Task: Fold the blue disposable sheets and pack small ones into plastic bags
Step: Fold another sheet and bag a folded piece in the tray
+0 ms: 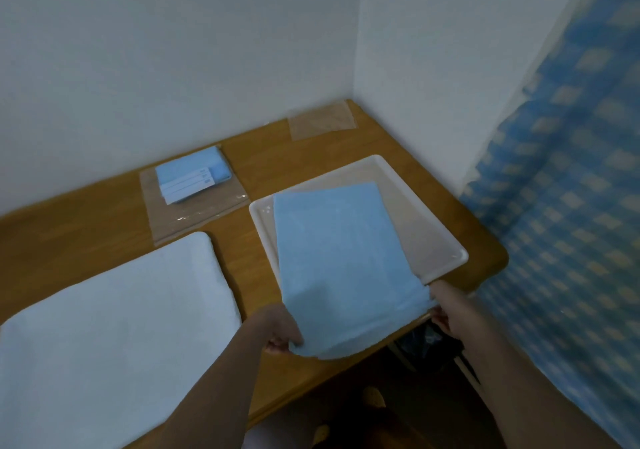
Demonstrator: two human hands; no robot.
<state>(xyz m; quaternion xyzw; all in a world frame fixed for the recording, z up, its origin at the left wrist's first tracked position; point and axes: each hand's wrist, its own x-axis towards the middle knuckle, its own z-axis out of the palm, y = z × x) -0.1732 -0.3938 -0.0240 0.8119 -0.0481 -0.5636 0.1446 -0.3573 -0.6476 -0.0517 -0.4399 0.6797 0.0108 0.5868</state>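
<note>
Partly done, judging by the layout: a few small folded blue sheets (194,171) already stacked on a clear plastic bag (194,213) near the back wall, whether inside it or merely on top unclear; a second clear bag (322,120) lying flat in the far corner of the table (86,220), not yet filled; a big pale stack (104,327) at the left, apparently waiting to be folded. Currently in hand: one blue sheet (332,254), draped over the white tray (426,237), near edge lifted off the table; left hand (280,331) pinching its near-left corner, right hand (446,306) pinching its near-right corner. Long axis running away toward the wall, tilted slightly leftward; short near edge facing the person. Still ahead, probably: more folds on this one, then bagging.
</note>
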